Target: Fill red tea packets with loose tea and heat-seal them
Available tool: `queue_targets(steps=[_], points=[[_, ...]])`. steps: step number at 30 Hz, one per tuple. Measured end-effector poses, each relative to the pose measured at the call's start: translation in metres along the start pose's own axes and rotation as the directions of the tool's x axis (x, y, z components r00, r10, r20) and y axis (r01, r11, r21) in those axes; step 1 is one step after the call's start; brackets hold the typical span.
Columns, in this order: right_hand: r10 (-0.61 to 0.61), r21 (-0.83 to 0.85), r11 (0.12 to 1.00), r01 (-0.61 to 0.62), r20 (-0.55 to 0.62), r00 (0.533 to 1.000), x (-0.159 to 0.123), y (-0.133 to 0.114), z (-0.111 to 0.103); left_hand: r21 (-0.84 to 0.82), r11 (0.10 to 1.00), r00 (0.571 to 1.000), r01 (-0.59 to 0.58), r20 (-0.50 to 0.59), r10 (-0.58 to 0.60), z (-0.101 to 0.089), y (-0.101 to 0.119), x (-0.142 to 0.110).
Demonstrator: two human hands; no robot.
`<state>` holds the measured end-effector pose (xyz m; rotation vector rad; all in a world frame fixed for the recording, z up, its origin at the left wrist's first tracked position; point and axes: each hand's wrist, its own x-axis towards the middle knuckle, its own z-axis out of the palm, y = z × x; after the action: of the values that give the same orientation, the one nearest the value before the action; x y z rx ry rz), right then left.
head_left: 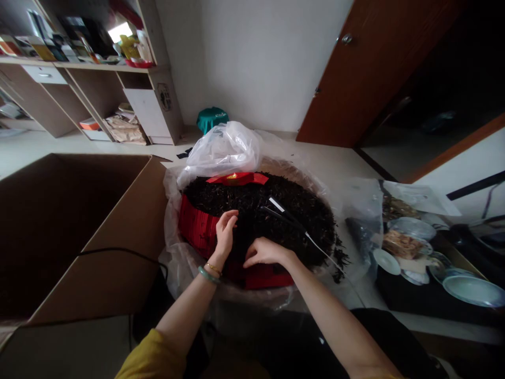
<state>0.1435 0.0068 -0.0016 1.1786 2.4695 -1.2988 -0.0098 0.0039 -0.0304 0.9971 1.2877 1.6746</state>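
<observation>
A broad heap of dark, dry, twisted leaves (307,210), looking like loose tea, lies in a clear plastic bag (171,184). Over its near side, my left hand (225,231) is closed with curled fingers beside a row of red packets (195,226). My right hand (266,251) is bent down with fingers and thumb drawn together, just above more red packets (270,279). Whatever lies between the fingers is lost in shadow. On the heap rests a black two-armed tool (286,216) with a white strip and a pale cord. One red packet (236,179) lies at the far edge.
To the left stands a large open cardboard box (106,231), a black cable against its side. Plates (473,289) and bagged goods (406,237) sit at the right. Behind are a teal-covered bin (212,118), a shelf unit (158,105) and a brown door (355,68).
</observation>
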Motion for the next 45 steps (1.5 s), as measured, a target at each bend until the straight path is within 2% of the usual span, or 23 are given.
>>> queue_targets(steps=[5, 12, 16, 18, 20, 22, 23, 25, 27, 29, 31, 34, 35, 37, 39, 45], points=[[-0.007, 0.031, 0.999, 0.007, -0.005, 1.000, 0.003, 0.001, 0.004, 0.008, 1.000, 1.000, 0.009, 0.013, -0.009, 0.001, 0.002, 0.000], [-0.015, 0.167, 0.986, 0.015, 0.000, 1.000, 0.009, 0.013, 0.009, -0.002, 1.000, 1.000, 0.011, 0.014, -0.011, 0.001, 0.001, 0.001], [-0.017, 0.159, 0.987, 0.018, -0.011, 1.000, 0.009, 0.010, 0.009, 0.006, 1.000, 1.000, 0.011, 0.016, -0.011, 0.001, 0.003, 0.001], [-0.042, 0.107, 0.993, 0.047, -0.047, 0.998, 0.006, 0.006, 0.005, 0.001, 1.000, 1.000, 0.011, 0.018, -0.011, 0.001, 0.003, 0.001], [-0.060, 0.082, 0.994, 0.073, -0.152, 0.987, 0.002, 0.003, -0.003, -0.017, 1.000, 1.000, 0.017, 0.015, -0.017, 0.000, 0.003, 0.000], [-0.064, 0.104, 0.989, 0.104, -0.331, 0.941, -0.004, 0.003, -0.014, -0.052, 0.998, 1.000, 0.031, 0.009, -0.030, -0.001, 0.001, 0.001], [-0.062, 0.126, 0.984, 0.129, -0.431, 0.900, -0.006, 0.004, -0.019, -0.081, 0.996, 0.999, 0.041, 0.008, -0.040, -0.001, 0.000, 0.001], [-0.044, 0.164, 0.969, 0.183, -0.616, 0.787, -0.010, 0.006, -0.026, -0.153, 0.985, 0.997, 0.077, 0.038, -0.072, 0.000, -0.002, 0.001], [-0.013, 0.189, 0.956, 0.226, -0.739, 0.673, -0.010, 0.007, -0.026, -0.203, 0.968, 0.981, 0.147, 0.152, -0.117, 0.001, -0.003, 0.001], [-0.004, 0.183, 0.951, 0.250, -0.800, 0.600, -0.007, 0.007, -0.023, -0.187, 0.958, 0.942, 0.219, 0.297, -0.157, 0.004, -0.003, 0.001], [-0.049, 0.111, 0.959, 0.261, -0.841, 0.539, -0.003, 0.006, -0.018, -0.138, 0.960, 0.908, 0.242, 0.380, -0.175, 0.006, -0.004, -0.001], [-0.243, -0.160, 0.961, 0.228, -0.882, 0.404, -0.002, 0.004, -0.016, -0.048, 0.983, 0.904, 0.178, 0.403, -0.144, 0.007, -0.006, -0.004], [-0.324, -0.268, 0.943, 0.197, -0.869, 0.375, -0.003, 0.003, -0.018, -0.008, 0.990, 0.904, 0.138, 0.410, -0.123, 0.007, -0.007, -0.004], [-0.463, -0.446, 0.885, 0.138, -0.805, 0.371, -0.006, 0.002, -0.021, 0.075, 0.996, 0.901, 0.049, 0.427, -0.077, 0.006, -0.009, -0.005], [-0.535, -0.542, 0.834, 0.101, -0.751, 0.388, -0.008, 0.001, -0.022, 0.129, 0.992, 0.899, -0.012, 0.436, -0.046, 0.006, -0.010, -0.006], [-0.568, -0.601, 0.799, 0.027, -0.738, 0.365, -0.009, 0.001, -0.020, 0.120, 0.993, 0.892, -0.009, 0.450, -0.047, 0.005, -0.012, -0.006]])
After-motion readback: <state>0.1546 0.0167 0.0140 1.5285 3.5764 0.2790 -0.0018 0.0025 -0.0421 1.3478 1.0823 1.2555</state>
